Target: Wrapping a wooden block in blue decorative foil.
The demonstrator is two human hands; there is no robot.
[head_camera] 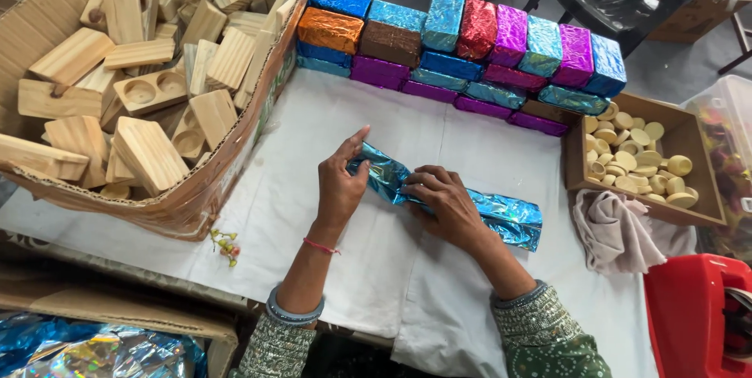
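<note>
Blue foil-wrapped block (462,202) lay across the middle of the white-covered tabletop (313,213), and we had both hands on it. Our left hand (341,182) pinched the foil at its left end, fingers closed on the fold; our right hand (446,202) pressed flat over its middle, fingers spread and holding it down. As we judged it, the thin foil could have torn or slipped loose at that pinched end if we pulled too hard. Near the right edge sat a crumpled cloth (619,233) and a red container (693,315). Farther off, a small box of round wooden pieces (638,162) stood at the right, a large carton of wooden blocks (133,72) at the left corner, and a stacked row of coloured wrapped blocks (462,49) ran along the far edge.
</note>
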